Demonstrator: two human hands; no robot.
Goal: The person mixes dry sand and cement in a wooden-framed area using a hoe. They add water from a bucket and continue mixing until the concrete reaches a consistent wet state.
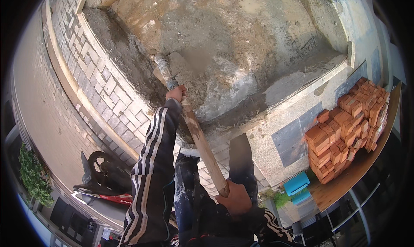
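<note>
A long wooden-handled tool [200, 139] slants from my lap up into a wide trough of wet grey-brown mortar [202, 44]. Its far part is crusted with grey mortar, so I cannot tell the kind of head. My left hand [176, 93] is wrapped around the shaft above the trough's near left corner. Lower down, my right hand [236, 198] closes over the handle's near end, in front of my legs. A pale, wet patch of mortar [233, 87] lies right of the tool's far end.
Raised concrete edges [110, 72] border the trough. Grey paving bricks [103, 92] run along the left. At the right, red bricks [340, 135] are stacked on a wooden board [340, 195], near a blue plastic object [296, 183]. A parked scooter [103, 178] stands at lower left.
</note>
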